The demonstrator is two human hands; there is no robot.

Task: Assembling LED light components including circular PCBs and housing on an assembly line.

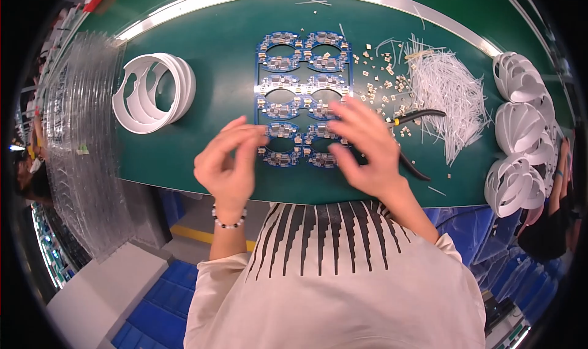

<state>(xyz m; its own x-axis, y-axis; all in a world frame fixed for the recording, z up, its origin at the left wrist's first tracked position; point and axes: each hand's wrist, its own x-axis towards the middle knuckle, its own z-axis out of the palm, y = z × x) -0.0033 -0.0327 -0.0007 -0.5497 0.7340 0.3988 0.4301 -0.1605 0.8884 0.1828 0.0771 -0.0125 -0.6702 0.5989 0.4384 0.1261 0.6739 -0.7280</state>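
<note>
A blue circuit board panel, made of several joined ring-shaped boards with small parts on them, lies flat on the green table. At its lower left edge is my left hand, with thumb and fingers drawn together. The fingertips are smeared, and whatever is between them cannot be made out. Over the panel's lower right edge hovers my right hand, its fingers apart and nothing seen in them. Just right of that hand lie cutters with black handles, partly hidden behind it.
Small pale connector pieces are scattered right of the panel, beside a heap of thin white strips. White plastic rings stand stacked at left, with more white rings along the right edge. Clear plastic trays are piled at far left.
</note>
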